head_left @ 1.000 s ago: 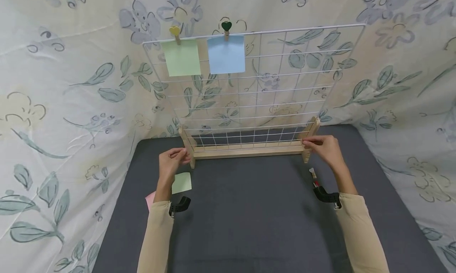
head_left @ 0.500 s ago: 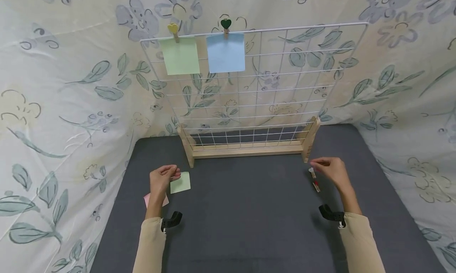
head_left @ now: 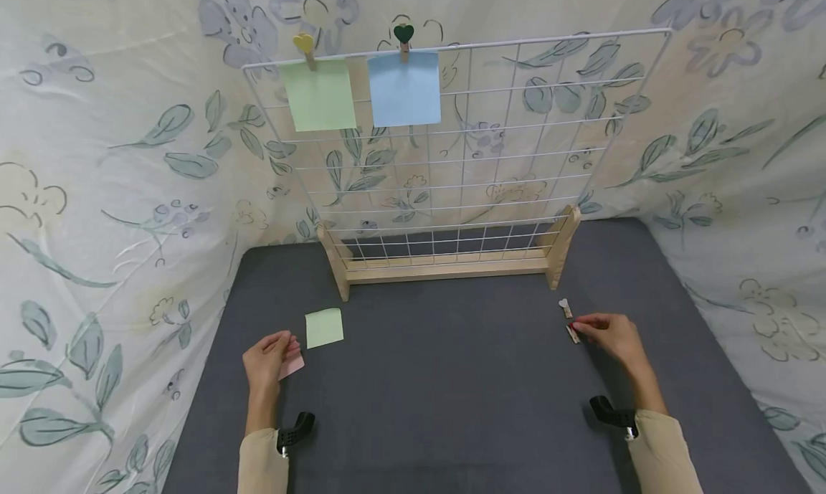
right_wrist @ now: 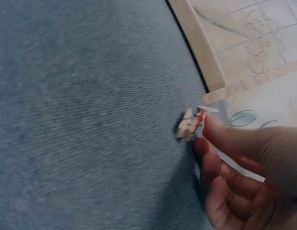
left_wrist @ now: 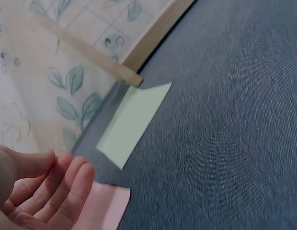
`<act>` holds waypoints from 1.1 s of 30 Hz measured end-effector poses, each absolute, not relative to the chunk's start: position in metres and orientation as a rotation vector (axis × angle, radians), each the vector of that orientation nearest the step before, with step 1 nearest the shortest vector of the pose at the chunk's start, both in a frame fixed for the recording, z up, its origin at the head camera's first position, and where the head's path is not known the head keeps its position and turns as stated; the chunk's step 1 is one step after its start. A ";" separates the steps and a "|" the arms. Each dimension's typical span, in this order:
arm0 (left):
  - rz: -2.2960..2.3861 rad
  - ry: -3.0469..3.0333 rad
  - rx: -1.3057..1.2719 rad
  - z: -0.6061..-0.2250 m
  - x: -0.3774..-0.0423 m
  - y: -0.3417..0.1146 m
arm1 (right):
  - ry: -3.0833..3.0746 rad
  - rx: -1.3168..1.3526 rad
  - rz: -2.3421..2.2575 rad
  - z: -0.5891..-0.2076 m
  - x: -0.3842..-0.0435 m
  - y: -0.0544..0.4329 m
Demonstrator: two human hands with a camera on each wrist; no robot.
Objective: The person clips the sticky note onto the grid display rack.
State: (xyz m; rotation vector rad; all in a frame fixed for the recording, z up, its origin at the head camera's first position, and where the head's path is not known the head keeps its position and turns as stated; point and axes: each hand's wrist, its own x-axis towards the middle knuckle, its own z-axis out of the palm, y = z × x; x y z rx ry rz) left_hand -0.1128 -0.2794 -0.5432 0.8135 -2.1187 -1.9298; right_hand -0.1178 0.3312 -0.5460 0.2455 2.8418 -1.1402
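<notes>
My right hand is at a small wooden clothespin with a red top, lying on the dark table. Thumb and index finger pinch it at the red end, which they partly cover. Just beyond lies a second clothespin with a white top; in the right wrist view the two overlap. On the left, my left hand hangs over a pink paper note, hiding part of it. Its fingers are loosely curled with nothing in them. A light green note lies beyond that hand.
A white wire grid stands in a wooden base at the back of the table. A green note under a yellow heart clothespin and a blue note under a green heart clothespin hang from its top bar.
Both hands have drawn back from the wooden base toward the near side. The left has come over the pink note, the right has come down onto the red-topped clothespin.
</notes>
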 end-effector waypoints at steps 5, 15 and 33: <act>-1.797 -2.109 0.866 -0.547 -0.104 -0.285 | 2.837 0.271 -1.149 -0.548 -0.117 0.331; -1.475 -2.140 0.998 -0.548 -0.091 -0.304 | 2.815 0.305 -1.117 -0.549 -0.117 0.323; -1.045 -2.428 0.919 -0.550 -0.094 -0.306 | 2.869 0.259 -0.991 -0.545 -0.116 0.309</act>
